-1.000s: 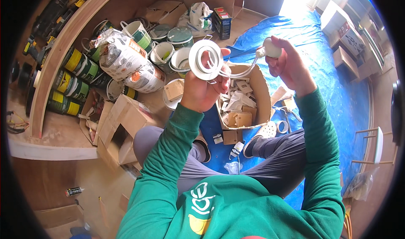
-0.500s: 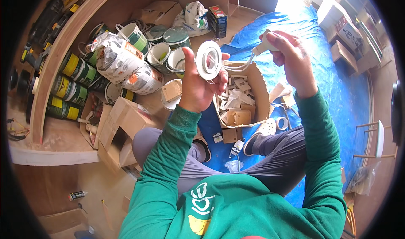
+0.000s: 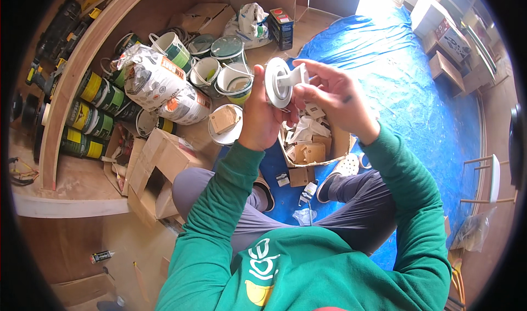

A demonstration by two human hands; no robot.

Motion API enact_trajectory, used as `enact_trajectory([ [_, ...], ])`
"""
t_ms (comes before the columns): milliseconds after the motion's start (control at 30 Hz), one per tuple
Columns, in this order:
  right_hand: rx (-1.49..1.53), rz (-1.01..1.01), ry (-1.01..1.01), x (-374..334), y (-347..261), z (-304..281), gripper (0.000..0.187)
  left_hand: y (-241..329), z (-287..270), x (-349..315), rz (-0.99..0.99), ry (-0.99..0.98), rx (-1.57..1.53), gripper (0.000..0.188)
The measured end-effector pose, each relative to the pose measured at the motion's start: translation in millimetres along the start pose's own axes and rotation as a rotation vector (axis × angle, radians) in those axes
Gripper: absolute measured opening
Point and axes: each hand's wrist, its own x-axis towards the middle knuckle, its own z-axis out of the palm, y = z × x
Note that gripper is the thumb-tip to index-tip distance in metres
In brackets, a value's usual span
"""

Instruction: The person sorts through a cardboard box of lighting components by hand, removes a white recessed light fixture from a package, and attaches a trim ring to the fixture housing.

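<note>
In front of me my left hand (image 3: 259, 123) is closed around a white round downlight fitting (image 3: 276, 94), thumb up along its left side and fingers behind it. The fitting's ring faces right and is tilted. My right hand (image 3: 343, 94) pinches a white bulb-like piece (image 3: 300, 74), wide at the end by my fingers. Its narrow end points into the middle of the ring; whether it is seated there I cannot tell. Below both hands stands an open cardboard box (image 3: 343, 146) with small cartons and white wrapping inside.
Paint buckets (image 3: 229, 47) and filled sacks (image 3: 153, 77) crowd the left. An open carton (image 3: 164, 163) lies by my left knee. A blue plastic sheet (image 3: 428, 124) covers the floor to the right, with a white chair (image 3: 494, 179) at the far right.
My right hand has come left and brought the white bulb-like piece up to the ring. The ring has shifted slightly right. The white cable seen between the hands earlier is now hidden.
</note>
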Motion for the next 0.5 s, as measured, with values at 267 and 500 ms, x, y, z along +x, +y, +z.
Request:
enact_trajectory([
  [267,-0.507,-0.35,0.201,-6,10,26,0.071,-6,16,-3,0.148,0.253,-0.014,0.057],
  [500,-0.373,-0.352,0.193,-3,3,26,0.056,-12,-5,-3,0.219,0.23,-0.016,0.044],
])
